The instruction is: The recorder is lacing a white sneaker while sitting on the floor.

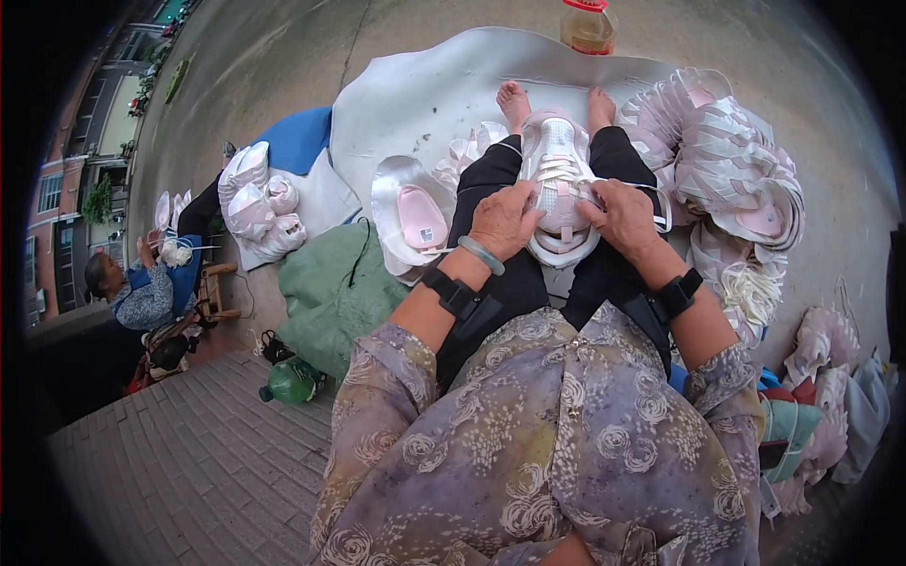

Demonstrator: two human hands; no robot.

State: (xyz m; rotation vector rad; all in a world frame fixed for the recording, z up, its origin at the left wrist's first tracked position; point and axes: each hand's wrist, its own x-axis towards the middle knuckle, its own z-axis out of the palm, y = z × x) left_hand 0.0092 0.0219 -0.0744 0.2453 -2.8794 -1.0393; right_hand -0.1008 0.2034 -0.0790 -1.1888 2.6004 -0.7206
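Observation:
A white and pink shoe upper [555,137] rests between my knees, toe pointing away from me. White laces [563,170] cross its front, and a loose lace end hangs by my right wrist. My left hand [503,223] grips the upper's left side near the collar, thumb turned inward. My right hand [624,219] holds the opposite side in the same way, with its fingertips partly hidden behind the material. Left of my thigh lies another upper [385,203] with a pink insole [421,219] showing.
Stacked uppers [727,141] and a bundle of white laces [750,283] lie at my right. A white sheet [406,104] spreads under my feet, with a bottle [588,30] beyond it. Green cloth [330,283] and a green bottle [293,381] are at left; another person [151,292] sits farther left.

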